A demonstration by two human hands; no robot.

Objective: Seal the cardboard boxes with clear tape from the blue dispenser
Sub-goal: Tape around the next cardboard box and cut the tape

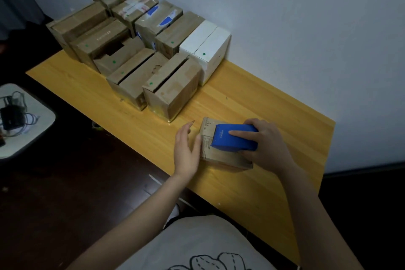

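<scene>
Under the curled fingers of the right hand (269,144), the blue dispenser (232,140) is sitting on a small cardboard box (225,159). Just left of it, the left hand (186,151) is resting with fingers straight and relaxed, its thumb touching the box's edge. Beyond the fingertips, other boxes (135,50) are standing on the yellow table (263,103).

A: Where does the one view look from?
B: From the person's head, facing forward and steeply down, close over the surface (241,98); its far edge meets the wall (306,28).
</scene>
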